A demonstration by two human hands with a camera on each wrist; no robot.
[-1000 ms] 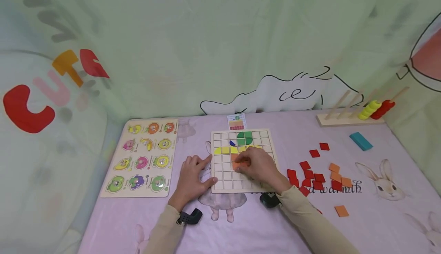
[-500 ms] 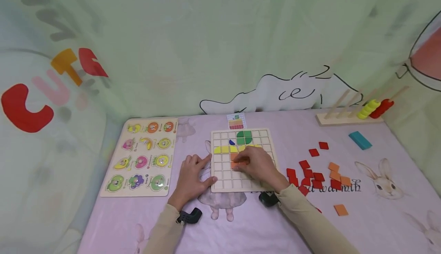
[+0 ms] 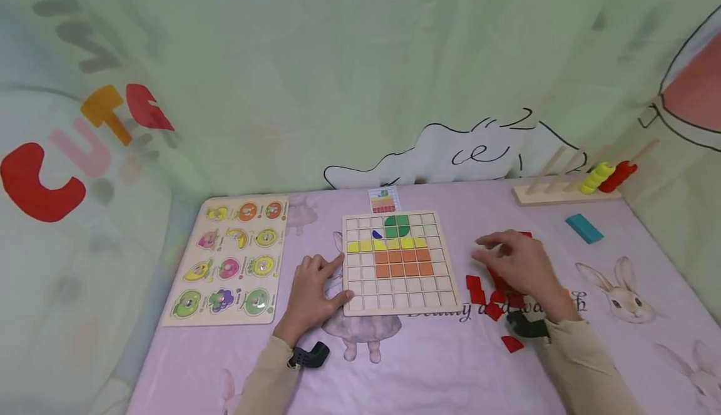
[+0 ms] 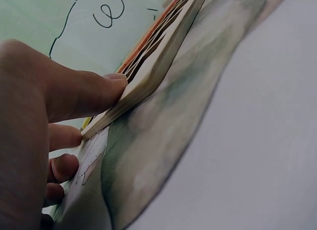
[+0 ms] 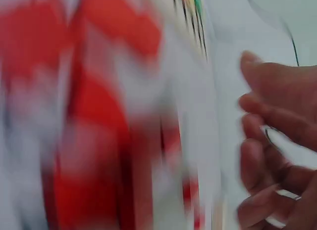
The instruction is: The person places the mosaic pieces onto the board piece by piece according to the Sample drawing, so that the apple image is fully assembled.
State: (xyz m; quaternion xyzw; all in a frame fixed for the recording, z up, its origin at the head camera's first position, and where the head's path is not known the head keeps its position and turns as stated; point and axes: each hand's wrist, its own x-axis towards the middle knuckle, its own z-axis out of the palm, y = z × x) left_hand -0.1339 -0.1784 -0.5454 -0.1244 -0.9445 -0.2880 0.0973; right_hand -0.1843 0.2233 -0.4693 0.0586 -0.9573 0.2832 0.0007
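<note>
The left hand (image 3: 313, 290), thumb and index finger parted, touches the wooden grid board (image 3: 398, 301) just to its right, likely bracing it. The right hand (image 3: 521, 265), loosely curved with no piece visible in it, hovers above red tiles (image 3: 477, 296), probably kept there for easy reach.

The board (image 3: 387, 303) is of pale colour with grid pattern; its pieces (image 3: 397, 270) are green, blue, yellow and orange, the loose tiles (image 3: 477, 296) red.
</note>
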